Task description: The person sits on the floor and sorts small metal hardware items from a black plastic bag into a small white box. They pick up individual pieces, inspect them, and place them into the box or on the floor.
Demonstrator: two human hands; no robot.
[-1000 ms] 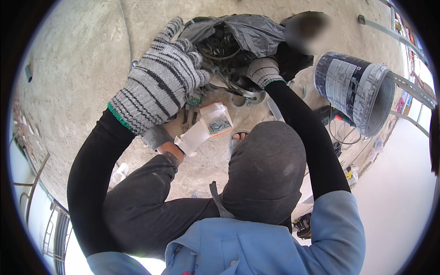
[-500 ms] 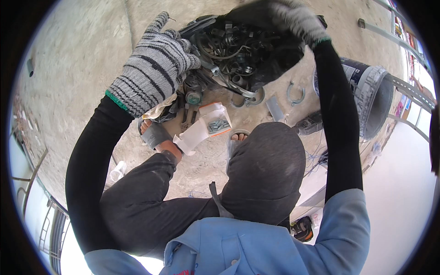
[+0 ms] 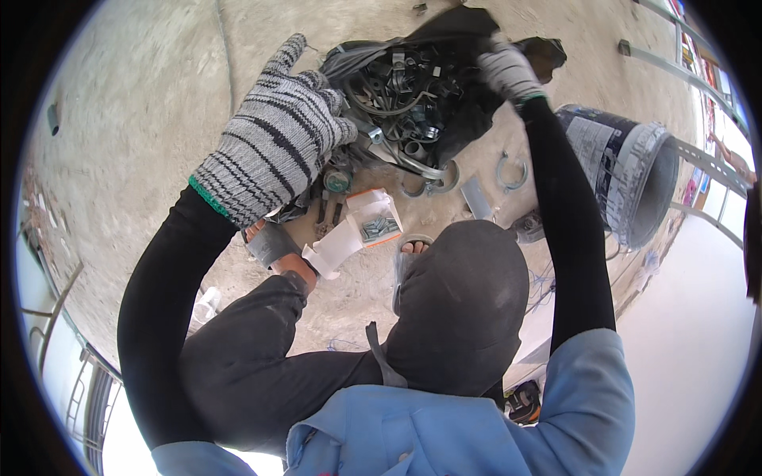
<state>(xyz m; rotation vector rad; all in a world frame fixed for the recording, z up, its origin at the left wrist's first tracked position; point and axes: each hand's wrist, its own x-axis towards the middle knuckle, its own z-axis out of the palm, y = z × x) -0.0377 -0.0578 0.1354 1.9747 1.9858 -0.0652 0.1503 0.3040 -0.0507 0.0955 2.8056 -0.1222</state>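
A black plastic bag [image 3: 470, 127] lies spread on the floor in front of me, full of metal pipe clamps [image 3: 401, 91] and other dark fittings. My right hand [image 3: 509, 73], in a grey knitted glove and slightly blurred, is closed on the bag's far right edge. At the left edge is my left hand [image 3: 270, 139], gloved in grey with black stripes. Its index finger points up and away while the other fingers curl at the plastic; their tips are partly hidden. Nearer me, an opened white-and-orange cardboard box [image 3: 337, 244] holds small metal fasteners [image 3: 380, 228].
Loose pipe clamps [image 3: 508, 184] and a flat grey plate [image 3: 476, 198] lie on the concrete floor [image 3: 151, 119]. To the right, a bucket [image 3: 583, 143] rests on its side beside a perforated metal bar [image 3: 702, 157]. A round greenish item [image 3: 337, 181] sits under my left hand.
My right hand has come down toward me and a little left, with the bag's edge in it. My left hand has shifted slightly right. More of the bag's far side shows.
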